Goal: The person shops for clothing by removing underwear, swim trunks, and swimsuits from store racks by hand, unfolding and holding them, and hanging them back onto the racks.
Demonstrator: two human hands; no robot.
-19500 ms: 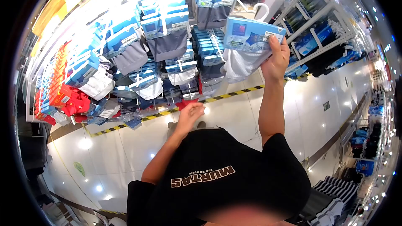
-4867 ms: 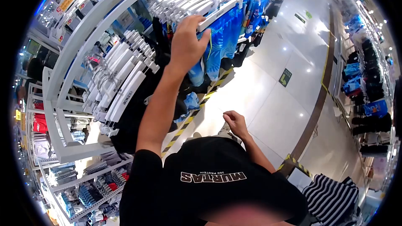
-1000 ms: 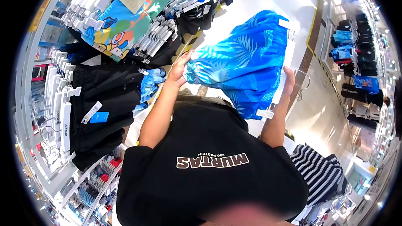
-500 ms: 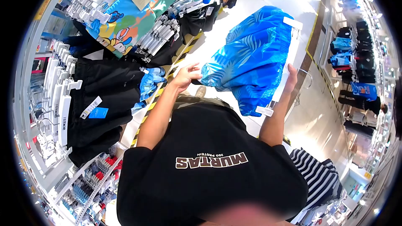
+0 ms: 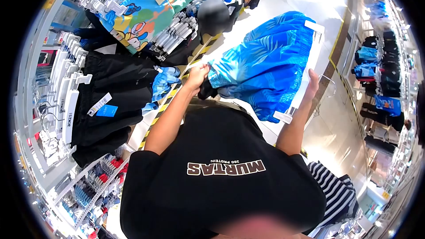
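Note:
Blue shorts with a pale leaf print (image 5: 265, 62) are stretched out in front of me, their elastic waist clipped to a white hanger (image 5: 305, 73). My right hand (image 5: 311, 87) grips the hanger near its middle, on the hook side. At the other end, my left hand (image 5: 198, 78) is closed on the hem of a leg, with the fingertips partly hidden. To the left, black shorts (image 5: 119, 84) with white and blue tags hang from a rack, apart from my hands.
Colourful cartoon-print clothes (image 5: 146, 13) and many white hangers (image 5: 177, 33) fill the upper left. A blurred dark round shape (image 5: 215, 16), perhaps a person's head, is beyond my left hand. Striped clothing (image 5: 334, 190) lies at my lower right. More racks (image 5: 389, 62) line the aisle's right side.
My left hand has closed on the leg hem, where it was beside it with fingers apart. The shorts have shifted slightly right, and the dark round shape has appeared at the top.

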